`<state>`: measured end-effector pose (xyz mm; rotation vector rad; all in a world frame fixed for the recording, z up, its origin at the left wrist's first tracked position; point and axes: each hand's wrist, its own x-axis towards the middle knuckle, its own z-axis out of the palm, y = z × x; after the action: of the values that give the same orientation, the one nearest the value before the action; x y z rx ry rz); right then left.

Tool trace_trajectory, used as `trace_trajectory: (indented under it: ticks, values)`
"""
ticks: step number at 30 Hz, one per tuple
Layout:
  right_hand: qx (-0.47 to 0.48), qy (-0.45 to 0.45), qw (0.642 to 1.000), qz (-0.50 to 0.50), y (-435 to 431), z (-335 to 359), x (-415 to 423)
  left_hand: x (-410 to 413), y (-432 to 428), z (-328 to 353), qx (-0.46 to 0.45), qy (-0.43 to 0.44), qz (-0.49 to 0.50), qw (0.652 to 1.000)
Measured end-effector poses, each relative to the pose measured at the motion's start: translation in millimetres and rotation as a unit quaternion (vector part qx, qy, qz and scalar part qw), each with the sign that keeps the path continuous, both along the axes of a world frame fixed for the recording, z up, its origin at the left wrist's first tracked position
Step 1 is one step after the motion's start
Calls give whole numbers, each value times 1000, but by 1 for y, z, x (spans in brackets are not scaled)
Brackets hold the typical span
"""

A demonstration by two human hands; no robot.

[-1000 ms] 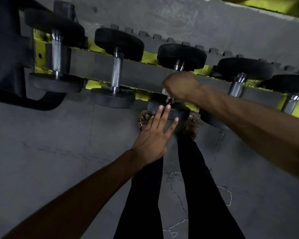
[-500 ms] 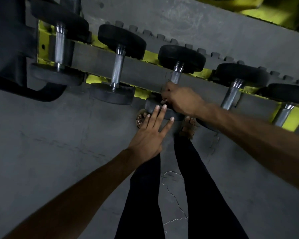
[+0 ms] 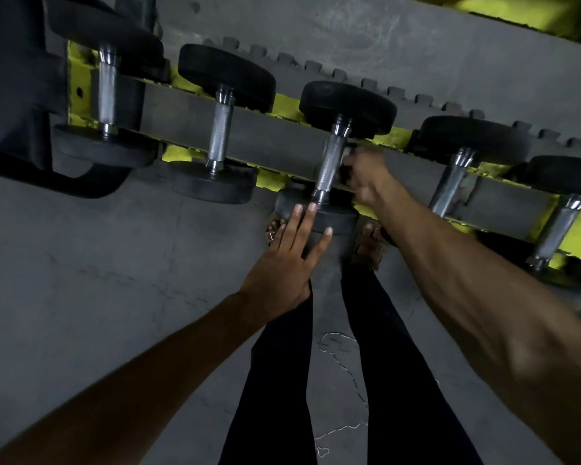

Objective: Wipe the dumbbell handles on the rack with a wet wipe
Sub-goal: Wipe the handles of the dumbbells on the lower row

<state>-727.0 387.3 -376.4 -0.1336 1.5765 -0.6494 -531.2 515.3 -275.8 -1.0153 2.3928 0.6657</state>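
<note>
Left hand (image 3: 282,260) flat on a dumbbell (image 3: 346,105), right hand (image 3: 366,177) just beside its handle (image 3: 329,166).

The left hand's fingers lie straight and spread on the dumbbell's near head, just ahead of the wrist. The right hand is blurred, its fingers bent toward the knurled handle; whether they grip anything cannot be told. The dumbbell sits across the rack (image 3: 265,129), between both hands, with more dumbbells (image 3: 219,130) to each side.

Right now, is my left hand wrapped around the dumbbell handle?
No, the left hand lies flat, fingers straight, on the near weight head, below the handle.
</note>
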Motion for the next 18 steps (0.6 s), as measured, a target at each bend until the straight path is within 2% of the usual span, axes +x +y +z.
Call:
trace_trajectory:
  ticks: [2,3,5,7,9,13,16,18]
  values:
    - [3,-15,994,-105,-12,-7,-5,0,1,-1,2,6,4,1000]
    - [6,-13,992,-125,-13,-7,-3,0,1,-1,1,8,5,1000]
    - [24,-27,995,-88,0,-3,5,0,0,0,1,8,7,1000]
    - [43,-82,995,-30,15,0,9,-1,0,1,2,3,6,1000]
    - [47,-128,990,-20,11,2,5,-1,0,2,1,3,6,1000]
    - [35,-176,965,-189,-26,-2,-2,1,0,-1,-2,16,9,1000]
    - [21,-139,963,-228,-23,-4,9,1,0,-1,3,22,8,1000]
    - [-5,-48,971,-234,-8,-1,18,0,1,0,0,19,7,1000]
